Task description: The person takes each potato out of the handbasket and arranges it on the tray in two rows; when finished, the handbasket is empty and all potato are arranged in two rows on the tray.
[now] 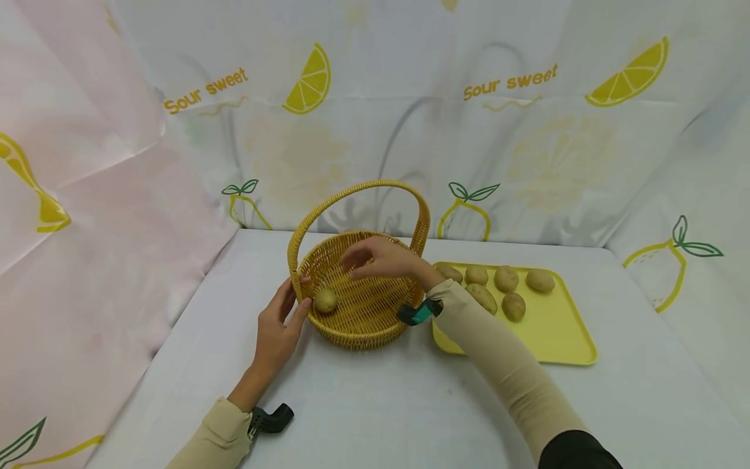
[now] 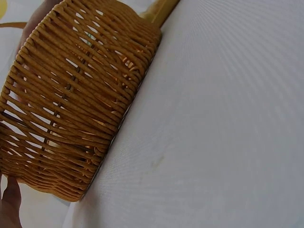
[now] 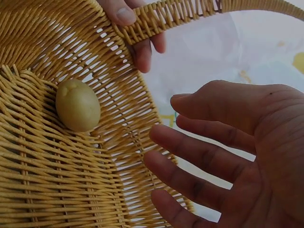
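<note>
A woven wicker basket [image 1: 363,319] with a tall arched handle stands on the table. One potato [image 1: 325,301] lies inside it, near the left wall; the right wrist view shows this potato [image 3: 78,105] resting on the weave. My left hand [image 1: 278,329] grips the basket's left rim at the foot of the handle, thumb inside and fingers around it. Over the basket hovers my right hand [image 1: 381,257], under the handle arch. In the right wrist view that hand [image 3: 223,147] has its fingers spread and relaxed, holding nothing. The left wrist view shows the basket's outer side [image 2: 80,95].
Right of the basket lies a yellow tray [image 1: 545,335] with several potatoes on its far and left parts. My right forearm crosses the tray's left edge. Behind the white table [image 1: 375,404] hangs a lemon-printed cloth [image 1: 375,130], which also covers the sides.
</note>
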A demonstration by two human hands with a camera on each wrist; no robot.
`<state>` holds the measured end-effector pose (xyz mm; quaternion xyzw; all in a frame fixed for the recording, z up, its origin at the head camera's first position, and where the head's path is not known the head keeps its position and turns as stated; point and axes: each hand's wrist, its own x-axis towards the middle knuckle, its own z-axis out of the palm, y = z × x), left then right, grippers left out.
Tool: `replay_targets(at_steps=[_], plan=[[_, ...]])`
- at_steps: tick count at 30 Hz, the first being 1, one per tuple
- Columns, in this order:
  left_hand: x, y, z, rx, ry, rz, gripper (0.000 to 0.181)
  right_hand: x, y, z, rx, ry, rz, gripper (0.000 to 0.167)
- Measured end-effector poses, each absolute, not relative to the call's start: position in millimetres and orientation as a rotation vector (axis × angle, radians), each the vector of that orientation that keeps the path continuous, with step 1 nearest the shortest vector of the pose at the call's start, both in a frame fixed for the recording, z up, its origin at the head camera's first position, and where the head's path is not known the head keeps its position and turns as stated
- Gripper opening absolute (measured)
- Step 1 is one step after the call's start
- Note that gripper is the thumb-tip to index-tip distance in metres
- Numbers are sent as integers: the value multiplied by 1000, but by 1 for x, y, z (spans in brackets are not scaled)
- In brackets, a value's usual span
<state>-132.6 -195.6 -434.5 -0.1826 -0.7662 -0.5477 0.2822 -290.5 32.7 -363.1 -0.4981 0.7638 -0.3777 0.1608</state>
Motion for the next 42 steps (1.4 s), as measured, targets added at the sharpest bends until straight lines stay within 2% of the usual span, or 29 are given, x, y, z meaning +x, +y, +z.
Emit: replay_targets(at_steps=[27,31,36,42], plan=[[-133,-194,-435,-495,-2056,-1462,48,-291,1,-390,-1358,2235,-975,31],[-141,-199,-448,-500,-2046,-1451,50,-292,-1,-395,-1361,2222,-968,31],[-150,-208,-465,-490,-2051,-1432,54,-292,0,-402,-1354,2187,-959,38],[-151,-210,-468,-476,-2063,-1452,54,-288,2,-403,-1341,2149,-910,51]])
